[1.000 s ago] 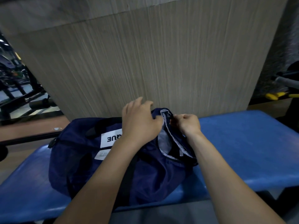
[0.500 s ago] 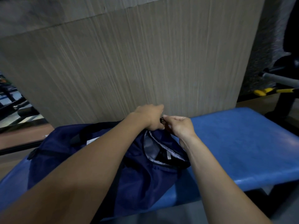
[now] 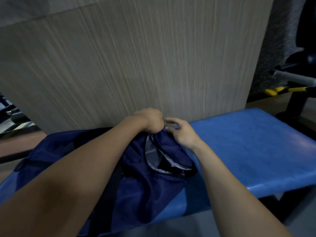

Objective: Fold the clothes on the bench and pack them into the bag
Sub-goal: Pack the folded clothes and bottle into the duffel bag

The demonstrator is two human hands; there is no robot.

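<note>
The bag (image 3: 140, 185), dark blue, lies on the blue table (image 3: 248, 151), its mouth gaping at the right end over grey lining and something dark inside. The left hand (image 3: 150, 121) is fisted on the far corner of that opening, gripping fabric. The right hand (image 3: 181, 132) rests beside it, fingers loosely bent on the rim; whether it pinches anything I cannot tell. No loose clothes show, so this looks like closing up: next, find the zip pull and draw it along

bag (image 3: 147, 190) navy (grey lining) | bench (image 3: 248, 151) blue | wall (image 3: 136, 65) beige, streaked
</note>
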